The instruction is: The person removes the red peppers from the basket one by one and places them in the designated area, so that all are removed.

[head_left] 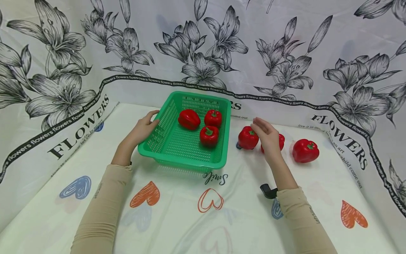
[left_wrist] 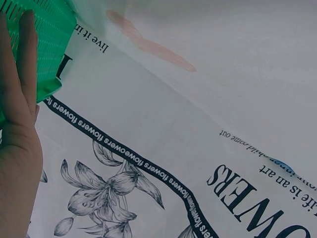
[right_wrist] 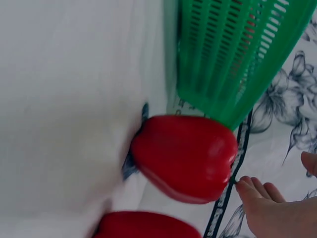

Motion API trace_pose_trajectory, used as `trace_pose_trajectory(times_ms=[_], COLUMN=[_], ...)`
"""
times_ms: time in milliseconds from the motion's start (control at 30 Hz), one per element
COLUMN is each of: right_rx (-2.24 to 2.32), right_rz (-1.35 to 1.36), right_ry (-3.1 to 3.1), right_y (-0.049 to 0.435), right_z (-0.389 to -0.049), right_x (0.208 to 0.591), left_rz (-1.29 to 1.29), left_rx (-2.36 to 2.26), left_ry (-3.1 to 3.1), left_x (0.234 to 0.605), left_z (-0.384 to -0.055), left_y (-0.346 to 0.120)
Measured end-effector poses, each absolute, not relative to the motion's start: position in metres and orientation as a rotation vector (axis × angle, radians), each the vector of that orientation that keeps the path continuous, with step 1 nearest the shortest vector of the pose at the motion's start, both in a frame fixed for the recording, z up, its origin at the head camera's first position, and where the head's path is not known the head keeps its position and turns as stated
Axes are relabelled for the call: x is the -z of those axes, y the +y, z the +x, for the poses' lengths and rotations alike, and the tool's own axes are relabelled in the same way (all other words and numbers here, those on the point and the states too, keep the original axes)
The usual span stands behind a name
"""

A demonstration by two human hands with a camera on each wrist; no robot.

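A green plastic basket (head_left: 177, 146) holds three red bell peppers: one on its side (head_left: 189, 119), one upright at the back (head_left: 213, 118) and one nearer the front (head_left: 209, 136). My left hand (head_left: 144, 128) touches the basket's left side; in the left wrist view its fingers (left_wrist: 27, 59) lie straight against the basket's wall. Right of the basket, my right hand (head_left: 267, 135) hovers with extended fingers beside a red bell pepper (head_left: 247, 138). It partly hides a second pepper (head_left: 281, 141). The right wrist view shows its thumb and fingers apart, holding nothing.
A third loose red bell pepper (head_left: 305, 151) lies farther right on the white printed cloth (head_left: 177, 225). Behind everything, a flower-printed cloth backdrop (head_left: 247, 84) rises. A black curved piece (head_left: 268, 191) sticks out by the right wrist.
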State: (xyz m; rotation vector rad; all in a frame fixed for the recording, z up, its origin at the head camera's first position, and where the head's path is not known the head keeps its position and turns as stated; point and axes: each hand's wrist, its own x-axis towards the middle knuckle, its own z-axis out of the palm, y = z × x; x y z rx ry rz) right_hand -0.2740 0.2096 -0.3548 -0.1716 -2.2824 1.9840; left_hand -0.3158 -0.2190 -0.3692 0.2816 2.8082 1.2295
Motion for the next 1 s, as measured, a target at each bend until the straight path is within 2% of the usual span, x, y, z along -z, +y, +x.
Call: trace_pose_trajectory(times_ms=[1000], right_rx=[-1.963], right_rz=[0.150], right_ry=[-2.423], right_y=[0.116], right_z=[-0.288], right_x=[0.351], left_rz=[0.279], left_rx=[-1.227], left_ry=[2.808], left_x=[0.370], left_z=[-0.317], left_y=[-0.219])
